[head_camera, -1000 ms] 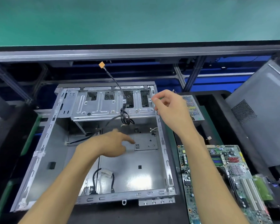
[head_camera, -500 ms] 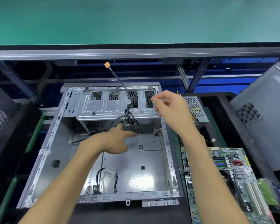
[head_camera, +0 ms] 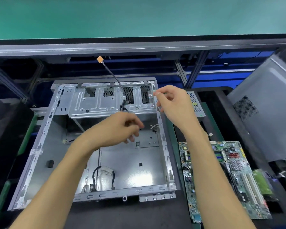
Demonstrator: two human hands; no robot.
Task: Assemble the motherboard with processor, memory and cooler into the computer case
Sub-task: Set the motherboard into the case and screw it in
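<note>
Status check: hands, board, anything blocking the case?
Both hands over open grey metal case, holding nothing. Green motherboard outside, right. Black cable with orange plug rises inside.

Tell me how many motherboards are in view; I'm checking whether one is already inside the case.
1. The motherboard lies outside the computer case, beside its right edge. The case floor shows none, though the hands hide part of it.

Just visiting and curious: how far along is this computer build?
Early. The open silver metal computer case holds no board; the green motherboard lies beside it to the right. The left hand hovers by the black cable, the right hand at the case's far corner. Mounting the board remains.
</note>
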